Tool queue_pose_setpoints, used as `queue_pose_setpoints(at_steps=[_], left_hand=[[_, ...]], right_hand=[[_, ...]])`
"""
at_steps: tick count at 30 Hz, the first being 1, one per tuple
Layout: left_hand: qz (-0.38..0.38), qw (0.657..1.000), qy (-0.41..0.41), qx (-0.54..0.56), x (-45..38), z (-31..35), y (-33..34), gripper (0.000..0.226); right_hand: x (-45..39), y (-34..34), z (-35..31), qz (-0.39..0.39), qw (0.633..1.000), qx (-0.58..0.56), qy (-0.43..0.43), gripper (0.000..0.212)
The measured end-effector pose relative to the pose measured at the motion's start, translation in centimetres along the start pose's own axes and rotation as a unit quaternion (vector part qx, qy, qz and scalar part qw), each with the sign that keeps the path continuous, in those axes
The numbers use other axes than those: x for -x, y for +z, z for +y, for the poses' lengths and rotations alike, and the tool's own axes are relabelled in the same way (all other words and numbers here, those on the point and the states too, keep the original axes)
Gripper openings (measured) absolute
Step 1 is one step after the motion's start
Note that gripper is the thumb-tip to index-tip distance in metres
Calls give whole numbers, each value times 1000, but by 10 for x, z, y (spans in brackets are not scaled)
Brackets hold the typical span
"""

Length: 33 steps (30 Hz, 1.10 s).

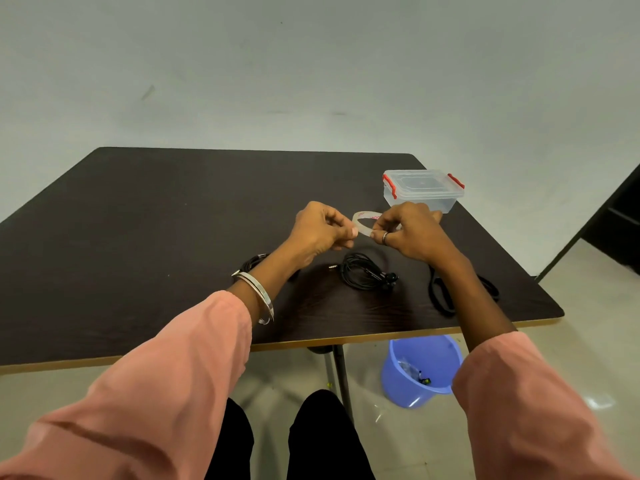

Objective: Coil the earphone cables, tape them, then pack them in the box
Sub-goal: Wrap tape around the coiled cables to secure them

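Both hands are raised above the dark brown wooden table (173,237), working a thin translucent ring of adhesive tape (363,221); the left hand (320,230) pinches the near left edge of the ring between thumb and fingers; the right hand (407,232) pinches its right side, fingers curled around it; the step in hand appears to be the taping stage, specifically locating and lifting the free end of the tape. A coiled black earphone cable with its jack and earbuds showing (367,271) lies on the table directly below the hands, not yet taped as far as can be seen; a second black cable bundle (254,263) lies partly hidden behind the left wrist; a third black cable (441,292) lies loosely looped to the right, part-hidden by the right forearm. The clear plastic box with red latches (420,190) stands beyond the right hand, lid on. The next move calls for peeling a short strip, tearing it and wrapping it round the centre coil.
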<state>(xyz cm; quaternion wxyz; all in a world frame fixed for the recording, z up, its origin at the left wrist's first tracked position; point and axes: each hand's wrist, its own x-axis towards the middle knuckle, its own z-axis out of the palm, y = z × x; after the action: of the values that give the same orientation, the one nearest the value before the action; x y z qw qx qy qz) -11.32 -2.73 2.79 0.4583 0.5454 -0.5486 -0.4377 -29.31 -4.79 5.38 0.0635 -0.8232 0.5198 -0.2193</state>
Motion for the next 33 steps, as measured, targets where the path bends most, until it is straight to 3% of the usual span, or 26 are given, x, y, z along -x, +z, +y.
queue_pose_setpoints(at_steps=[14, 23, 33], left_hand=[[36, 991, -26, 123, 3, 0, -4, 24], [16, 984, -101, 143, -3, -6, -4, 16], [62, 979, -163, 107, -20, -8, -7, 16]], right_hand=[[2, 4, 5, -2, 999, -26, 24, 7], [5, 8, 11, -14, 999, -1, 32, 4], [-1, 13, 29, -86, 990, 71, 81, 8]])
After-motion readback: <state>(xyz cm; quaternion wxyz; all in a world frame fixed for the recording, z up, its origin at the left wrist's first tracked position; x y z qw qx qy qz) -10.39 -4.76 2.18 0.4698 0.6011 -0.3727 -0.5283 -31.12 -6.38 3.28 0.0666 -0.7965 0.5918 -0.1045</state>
